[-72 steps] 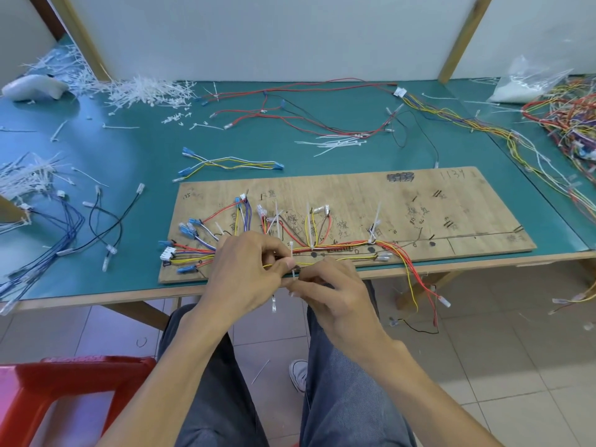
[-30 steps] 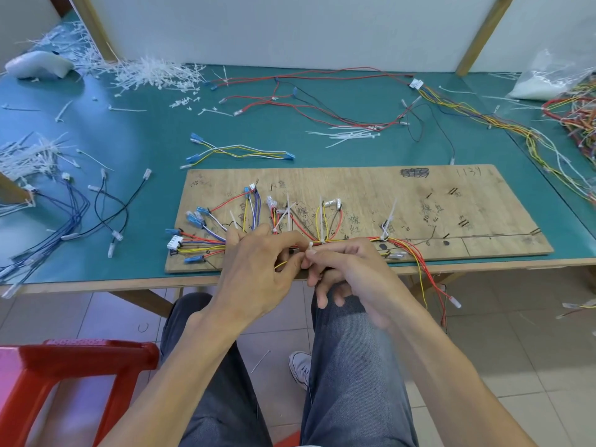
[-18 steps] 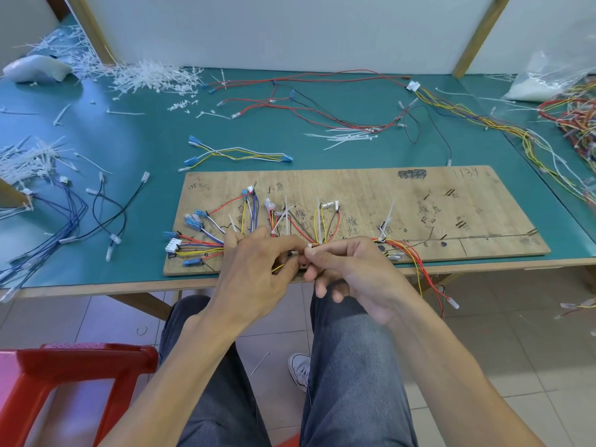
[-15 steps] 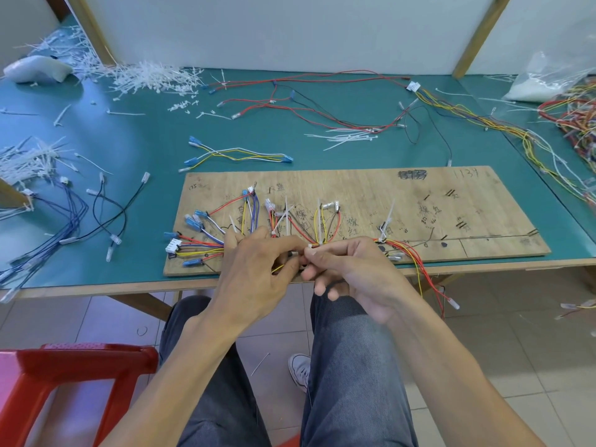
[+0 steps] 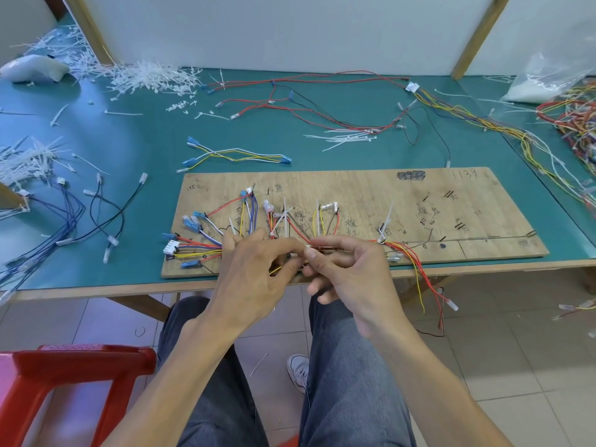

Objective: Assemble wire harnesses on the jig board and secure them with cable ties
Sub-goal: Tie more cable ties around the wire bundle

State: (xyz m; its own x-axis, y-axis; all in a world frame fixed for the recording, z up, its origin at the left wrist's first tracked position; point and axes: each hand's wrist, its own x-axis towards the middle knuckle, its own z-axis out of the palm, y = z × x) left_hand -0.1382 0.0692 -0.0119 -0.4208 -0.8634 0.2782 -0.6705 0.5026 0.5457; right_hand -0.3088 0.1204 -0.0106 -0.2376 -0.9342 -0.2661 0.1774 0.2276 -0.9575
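Observation:
A wooden jig board (image 5: 419,201) lies at the table's front edge. On it a wire harness (image 5: 206,246) of red, yellow, blue and white wires fans out to blue and white connectors. My left hand (image 5: 254,269) grips the wire bundle at the board's front edge. My right hand (image 5: 348,269) pinches a small white cable tie (image 5: 308,248) at the bundle, thumb and forefinger meeting my left fingertips. White ties (image 5: 388,217) stand up from the harness. Red and yellow wires (image 5: 419,269) hang off the edge to the right.
Loose cable ties (image 5: 151,75) are heaped at the back left, a few more ties (image 5: 348,138) at centre. Spare wire sets (image 5: 235,156) and dark wires (image 5: 96,214) lie on the green mat. A wire pile (image 5: 577,124) sits at the right. A red stool (image 5: 74,375) stands lower left.
Both hands have risen slightly from below the board's edge to the bundle, and my right hand's fingers have closed in on the tie next to my left fingertips.

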